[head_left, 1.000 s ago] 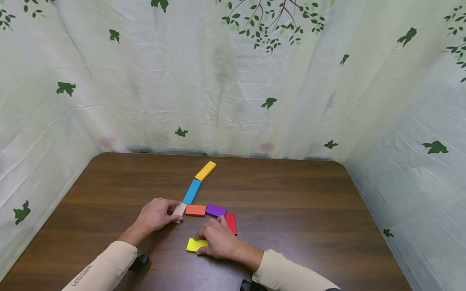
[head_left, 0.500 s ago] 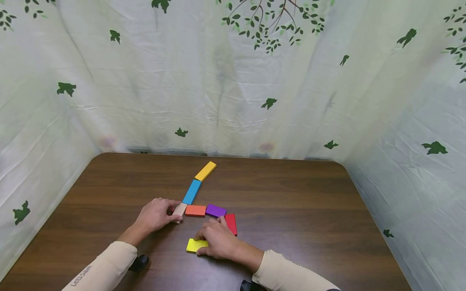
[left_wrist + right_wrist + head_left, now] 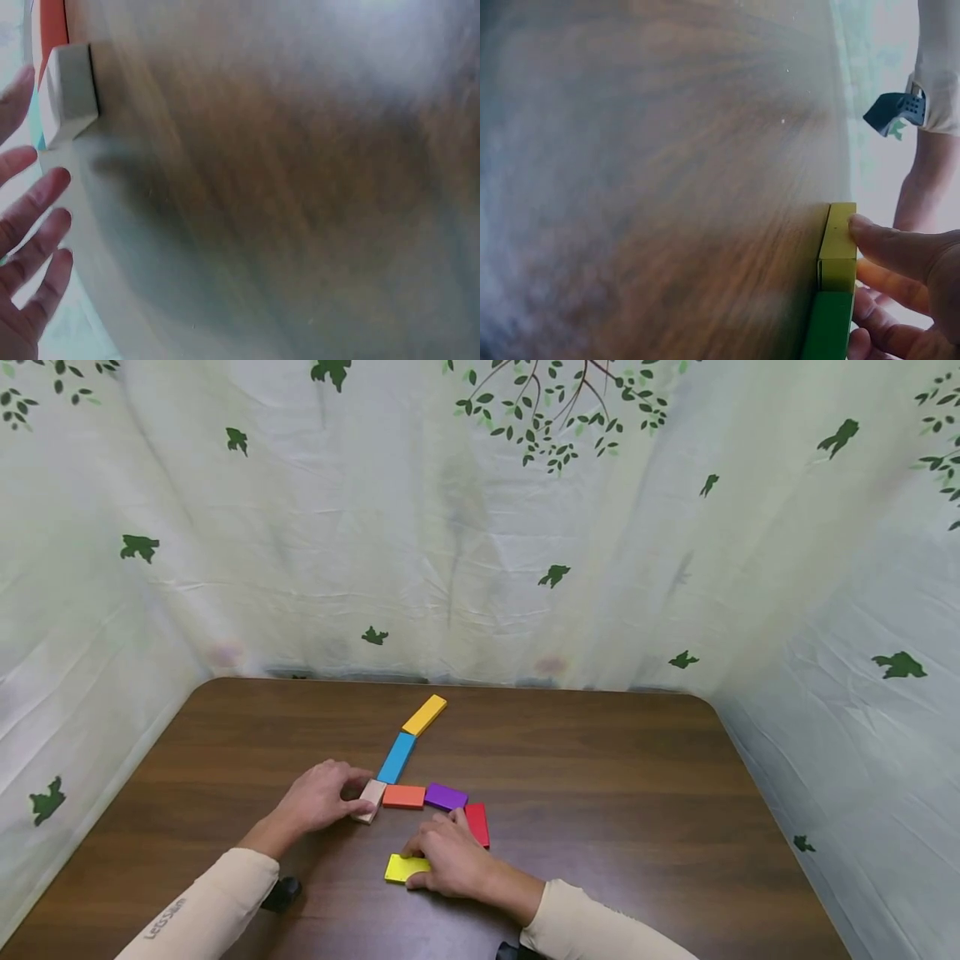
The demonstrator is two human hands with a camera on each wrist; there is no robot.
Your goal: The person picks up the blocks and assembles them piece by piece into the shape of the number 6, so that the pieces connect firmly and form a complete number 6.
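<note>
My left hand [image 3: 318, 795] is beside a pale wooden block [image 3: 371, 801]. In the left wrist view its fingers are spread and relaxed, with a small gap between them and the pale block [image 3: 71, 94]. With thumb and fingers my right hand [image 3: 453, 857] pinches a yellow block [image 3: 403, 867] lying on the table. The right wrist view shows the thumb on the yellow block [image 3: 838, 240] and a green block [image 3: 827, 326] end to end with it; the hand hides the green one from the head view.
From the pale block a blue block [image 3: 396, 758] and an amber block [image 3: 424, 715] run away across the brown table [image 3: 600, 793]. An orange block [image 3: 404, 797], a purple block [image 3: 447, 797] and a red block [image 3: 477, 825] curve rightward. A patterned curtain [image 3: 480, 610] surrounds the table.
My left hand has loosened from the pale block and shifted slightly left. The right hand and the yellow block have stayed in place.
</note>
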